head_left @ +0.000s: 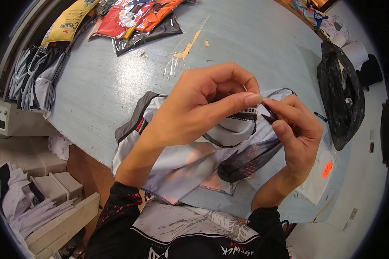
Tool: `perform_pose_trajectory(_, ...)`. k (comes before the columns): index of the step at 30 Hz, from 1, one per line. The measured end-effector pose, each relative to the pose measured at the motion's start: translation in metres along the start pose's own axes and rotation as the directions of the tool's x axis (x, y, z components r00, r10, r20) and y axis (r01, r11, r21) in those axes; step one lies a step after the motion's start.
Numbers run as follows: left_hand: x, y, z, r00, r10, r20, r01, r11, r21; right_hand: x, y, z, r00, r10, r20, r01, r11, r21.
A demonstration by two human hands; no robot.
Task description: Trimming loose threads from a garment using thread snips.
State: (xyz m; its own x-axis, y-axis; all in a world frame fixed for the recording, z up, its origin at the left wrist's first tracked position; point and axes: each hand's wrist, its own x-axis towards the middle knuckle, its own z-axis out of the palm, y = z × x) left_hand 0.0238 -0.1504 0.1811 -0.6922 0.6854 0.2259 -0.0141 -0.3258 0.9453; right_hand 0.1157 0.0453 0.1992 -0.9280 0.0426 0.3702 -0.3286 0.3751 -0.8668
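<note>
Above the table, my left hand (199, 103) is closed in a pinch, thumb and fingertip pressed together. Whatever lies between them is too small to make out. My right hand (300, 129) is closed around small dark thread snips (270, 115), whose pointed blades show right beside the left fingertips. Beneath both hands spreads a light grey garment (177, 166) with dark grey panels and coral patches. Its collar (231, 129), edged with dark stitching, stands bunched up under my left hand, which partly hides it.
Plastic-wrapped bright garments (136, 21) lie at the far left of the blue-grey table (116, 82). Folded grey bundles (41, 80) and a yellow bag (69, 21) sit at the left edge. A black plastic bag (341, 99) stands right, near a marker pen (320, 116).
</note>
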Motion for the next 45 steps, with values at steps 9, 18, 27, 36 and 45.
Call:
perform_pose_trajectory(9,0.001,-0.003,0.001,1.0,0.008,0.0,-0.008,1.0,0.02,0.0,-0.001,0.001,0.996,-0.078,0.036,0.081,0.991,-0.102)
perform_pose_trajectory(18,0.0,-0.003,0.001,1.0,0.029,0.004,-0.03,0.999,0.045,-0.001,-0.007,-0.002,0.997,-0.041,0.059,0.052,0.979,-0.198)
perform_pose_trajectory(27,0.002,-0.01,0.007,0.981,0.154,-0.116,-0.151,0.988,0.037,-0.001,0.003,-0.008,0.994,-0.105,-0.008,0.103,0.981,-0.164)
perform_pose_trajectory(36,0.004,-0.012,0.006,0.957,0.235,-0.171,-0.226,0.971,0.073,-0.002,0.002,-0.002,0.992,-0.114,0.054,0.121,0.983,-0.136)
perform_pose_trajectory(45,0.004,-0.015,0.007,0.946,0.237,-0.221,-0.26,0.962,-0.08,0.001,0.018,0.053,0.985,0.171,0.023,-0.157,0.83,0.536)
